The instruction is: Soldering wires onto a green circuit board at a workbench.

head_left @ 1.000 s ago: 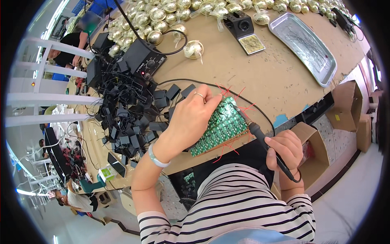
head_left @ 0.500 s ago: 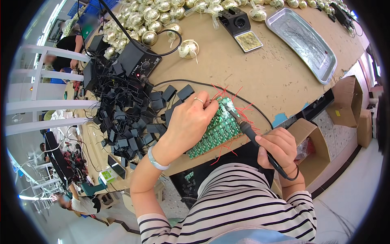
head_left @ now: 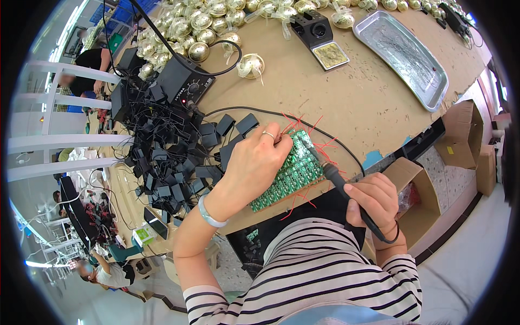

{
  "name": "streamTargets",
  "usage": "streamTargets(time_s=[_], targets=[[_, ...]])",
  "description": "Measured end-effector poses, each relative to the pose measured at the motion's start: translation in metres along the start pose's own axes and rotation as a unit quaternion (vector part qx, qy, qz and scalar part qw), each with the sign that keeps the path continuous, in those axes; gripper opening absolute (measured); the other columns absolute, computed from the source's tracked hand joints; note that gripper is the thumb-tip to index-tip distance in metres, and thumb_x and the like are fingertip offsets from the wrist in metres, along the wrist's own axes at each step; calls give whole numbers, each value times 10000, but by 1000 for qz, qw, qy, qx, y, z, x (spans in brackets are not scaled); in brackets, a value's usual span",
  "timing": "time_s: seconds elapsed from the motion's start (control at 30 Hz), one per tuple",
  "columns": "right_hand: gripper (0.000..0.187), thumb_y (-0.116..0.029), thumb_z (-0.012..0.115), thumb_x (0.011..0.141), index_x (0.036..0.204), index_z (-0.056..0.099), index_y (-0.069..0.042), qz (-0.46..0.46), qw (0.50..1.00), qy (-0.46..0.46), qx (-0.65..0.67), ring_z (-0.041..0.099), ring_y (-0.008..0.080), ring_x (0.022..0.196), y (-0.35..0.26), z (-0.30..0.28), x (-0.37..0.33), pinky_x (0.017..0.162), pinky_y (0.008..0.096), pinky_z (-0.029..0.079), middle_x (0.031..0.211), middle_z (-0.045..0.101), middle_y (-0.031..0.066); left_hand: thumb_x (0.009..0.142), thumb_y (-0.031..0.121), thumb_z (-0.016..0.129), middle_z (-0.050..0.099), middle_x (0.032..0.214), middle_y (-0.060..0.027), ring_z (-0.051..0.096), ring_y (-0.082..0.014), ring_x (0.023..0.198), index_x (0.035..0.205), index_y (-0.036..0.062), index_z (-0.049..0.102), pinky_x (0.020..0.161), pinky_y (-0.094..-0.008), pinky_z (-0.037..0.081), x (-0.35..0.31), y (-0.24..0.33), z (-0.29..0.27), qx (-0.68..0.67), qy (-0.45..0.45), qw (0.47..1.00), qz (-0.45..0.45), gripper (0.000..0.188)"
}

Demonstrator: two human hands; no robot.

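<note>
A green circuit board panel [head_left: 295, 176] lies near the table's front edge, with thin red wires [head_left: 327, 145] sticking out around it. My left hand [head_left: 253, 165] rests over the panel's left part. Its thumb and fingertips are pinched together at the far edge, and what they hold is too small to make out. In my right hand [head_left: 375, 201] is a soldering iron [head_left: 337, 177], gripped by its dark handle. The iron points at the panel's right part, where its tip is blurred.
A heap of black plastic pieces with leads [head_left: 173, 162] lies left, beside a black soldering station [head_left: 187, 81]. Farther back are gold balls [head_left: 199, 51], an iron stand [head_left: 313, 28] and a metal tray [head_left: 401, 59]. The iron's cable [head_left: 260, 110] crosses the table. Cardboard boxes [head_left: 420, 200] stand right.
The soldering iron's tip has drawn back slightly toward the right and nearer to me. My left hand stays pinched at the panel, almost unmoved.
</note>
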State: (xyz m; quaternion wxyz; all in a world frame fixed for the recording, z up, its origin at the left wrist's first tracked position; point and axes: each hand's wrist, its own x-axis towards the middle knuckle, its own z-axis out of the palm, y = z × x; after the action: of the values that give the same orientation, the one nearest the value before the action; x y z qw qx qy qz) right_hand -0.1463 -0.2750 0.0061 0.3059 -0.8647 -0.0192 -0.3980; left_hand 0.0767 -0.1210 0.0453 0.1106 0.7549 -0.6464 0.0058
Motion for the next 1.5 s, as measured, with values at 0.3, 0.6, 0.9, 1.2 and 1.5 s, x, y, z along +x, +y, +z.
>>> streamTargets(time_s=[0.3,0.6,0.9,1.2,1.5], targets=[[292,16,666,729,1015,719,-2,35,999,24,-26,646,239,637,-1,-16,-6,588,345,512,808,682,79,816,27,646,545,933,-118,636,-260,863,947,-2,628,617,-353,567,2,1,0,13,-15,1000,1,135],[267,16,670,734,996,722,5,34,999,21,-18,649,236,636,-3,-17,-6,592,337,514,799,679,73,817,21,698,564,909,-77,653,-251,795,1018,56,692,648,-367,550,2,1,-3,15,-20,999,-28,204],[221,-4,640,775,984,709,17,34,999,26,-17,627,249,612,-3,-17,-7,582,352,501,767,664,92,910,13,668,622,988,-134,648,-337,799,1068,17,689,715,-419,531,3,-11,-15,-107,8,987,-122,160],[269,16,669,735,999,719,4,31,999,29,-18,641,234,625,-6,-20,-7,583,341,513,795,679,74,878,43,705,629,964,-149,627,-363,853,1001,33,700,799,-447,508,21,-48,-18,-175,-121,977,24,123],[283,34,672,725,1003,718,12,30,999,23,-4,631,234,616,-6,-21,-11,577,336,512,801,680,81,912,-6,647,586,907,-141,624,-359,799,1078,47,627,689,-445,500,11,-9,-30,-153,-5,986,-72,176]])
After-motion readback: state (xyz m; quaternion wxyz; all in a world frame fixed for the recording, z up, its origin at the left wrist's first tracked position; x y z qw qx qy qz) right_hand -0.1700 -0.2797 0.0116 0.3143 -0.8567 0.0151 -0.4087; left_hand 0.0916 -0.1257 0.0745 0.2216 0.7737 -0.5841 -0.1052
